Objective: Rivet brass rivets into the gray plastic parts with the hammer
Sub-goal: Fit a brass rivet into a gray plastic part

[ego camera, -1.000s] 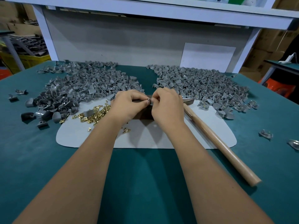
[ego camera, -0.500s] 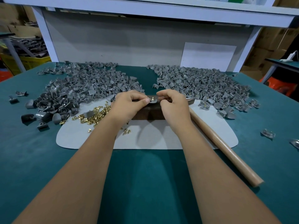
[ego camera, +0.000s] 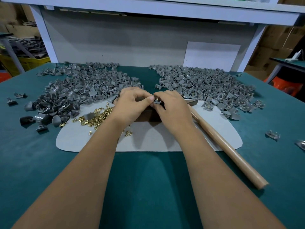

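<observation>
Pinching the gray part [ego camera: 156, 101] mid-frame between my left hand [ego camera: 132, 104] and right hand [ego camera: 171, 109] (fingers curled), I should keep its rivet [ego camera: 157, 97] upright before hammering.

No legible text, label, brand, number or sign found. Markings on cardboard boxes [ego camera: 272, 43] at right edge too blurred to be read. White panel [ego camera: 212, 55] on back wall seen blank.
</observation>
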